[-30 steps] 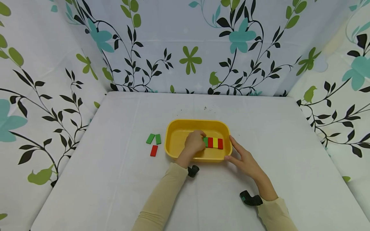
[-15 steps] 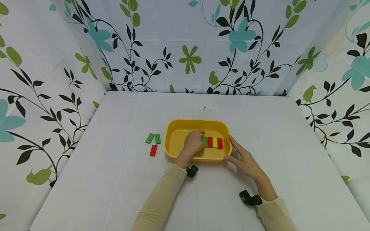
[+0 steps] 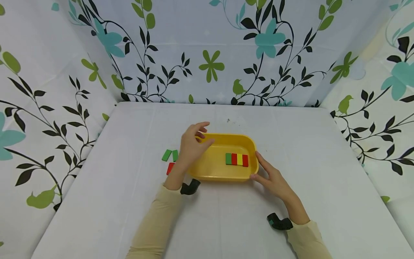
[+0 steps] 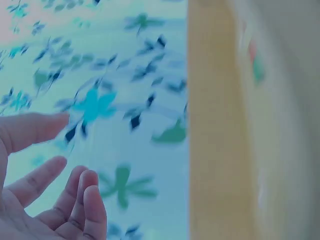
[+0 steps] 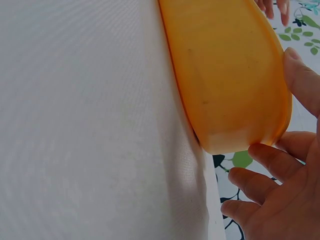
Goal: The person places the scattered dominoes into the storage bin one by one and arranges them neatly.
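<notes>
A yellow tray (image 3: 207, 173) sits on the table, and in its right half rectangular tiles lie side by side: a green tile (image 3: 228, 158), a red tile (image 3: 234, 159), a yellow tile (image 3: 239, 159) and another red tile (image 3: 245, 160). Over the tray's left end, my left hand (image 3: 191, 145) is raised with thumb and fingers apart; nothing shows between them in the left wrist view. My right hand (image 3: 273, 181) rests against the tray's right end, its thumb and fingertips touching the wall with the fingers fairly straight, as the right wrist view also shows.
Left of the tray lie two loose tiles, a green tile (image 3: 166, 155) and a second green tile (image 3: 175, 155), plus a red tile (image 3: 169, 168) partly behind the left wrist. A white cloth (image 3: 97, 208) covers the table; patterned curtains (image 3: 210, 32) hang around it.
My left hand has lifted away from the green tile at the row's left end and moved left and up, its fingers spreading. The right hand and the tray have stayed in place.
</notes>
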